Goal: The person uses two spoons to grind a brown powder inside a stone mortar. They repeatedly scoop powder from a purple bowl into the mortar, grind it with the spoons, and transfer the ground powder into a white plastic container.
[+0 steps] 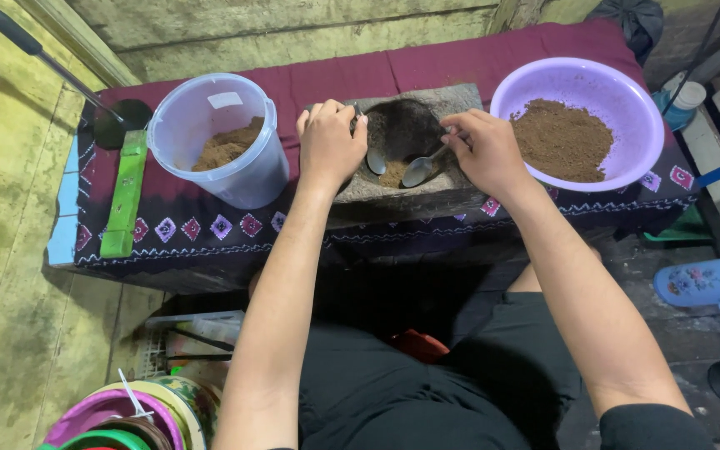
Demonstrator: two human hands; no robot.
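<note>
Far left: dark round ladle with long handle, lying at the table's back corner; just beside it a green rectangular block laid lengthwise on the maroon patterned cloth. Next: clear plastic tub, upright, partly filled with brown powder. Centre: grey stone mortar with a dark round hollow holding a small heap of the same brown powder at its bottom. Left hand resting on the mortar's left rim, fingers curled and pressed together around the handle of a metal spoon, bowl of it down inside the hollow. Right hand at the mortar's right rim, fingers bent and pinching the handle of a second metal spoon, bowl of it low in the hollow, just beside the first and near the powder. Right: lilac plastic bowl, wide, holding a larger mound of brown powder, just beside the right hand. Far right, off the table: pale blue patterned sandal on the floor. Lower left, below the table edge: stacked coloured round containers.
</note>
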